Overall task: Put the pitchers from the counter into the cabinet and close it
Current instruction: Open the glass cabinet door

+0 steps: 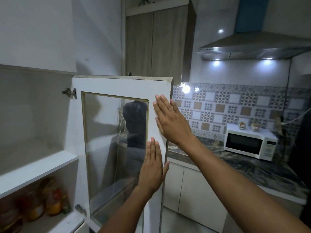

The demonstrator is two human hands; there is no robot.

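Observation:
The white cabinet door (121,85) with a glass pane stands swung out toward me, hinged on its left side. My right hand (170,121) lies flat against the door's free right edge, fingers together and pointing up. My left hand (154,167) presses flat on the same edge lower down. Both palms hold nothing. The cabinet's upper shelf (35,167) at left shows a bare white board. No pitcher is in view; the lower shelf holds several jars (52,200).
A dark marbled counter (244,167) runs along the right with a white microwave (250,142) on it. A steel range hood (255,47) hangs above. Wooden wall cabinets (156,42) sit behind the door. White base cupboards (193,189) lie under the counter.

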